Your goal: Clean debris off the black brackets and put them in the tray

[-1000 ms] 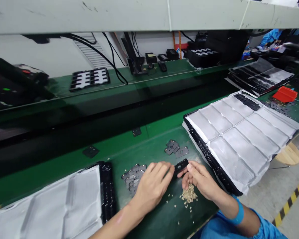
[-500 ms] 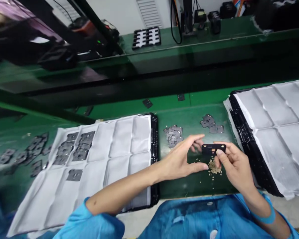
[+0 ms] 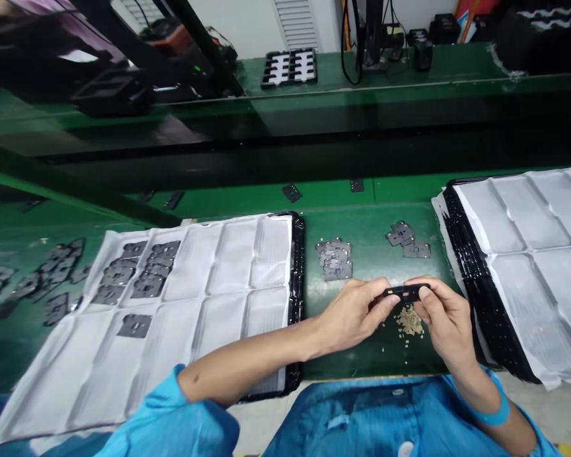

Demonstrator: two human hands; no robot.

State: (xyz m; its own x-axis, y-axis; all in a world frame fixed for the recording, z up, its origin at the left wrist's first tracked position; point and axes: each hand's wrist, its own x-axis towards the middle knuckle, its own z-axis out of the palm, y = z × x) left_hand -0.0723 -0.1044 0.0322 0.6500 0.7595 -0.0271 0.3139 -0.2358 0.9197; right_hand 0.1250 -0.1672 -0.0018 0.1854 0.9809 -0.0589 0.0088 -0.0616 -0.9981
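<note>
Honestly that thin black frame (image 3: pixel 406 292) looks light, stiff and snappable, pinched by its ends between the left hand (image 3: pixel 356 311) and right hand (image 3: pixel 445 317) fingertips above the tan crumb pile (image 3: pixel 409 320), so edges are the place to grip.

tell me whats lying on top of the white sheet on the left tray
Flat grey metal pieces lie in loose piles on the white sheet, one more alone nearer. The sheet covers whatever the black tray holds beneath it.

Factory assembly line, green conveyor belt (image 3: pixel 314 136), stacked part trays (image 3: pixel 461 254), loose metal plates (image 3: pixel 334 259)
</note>
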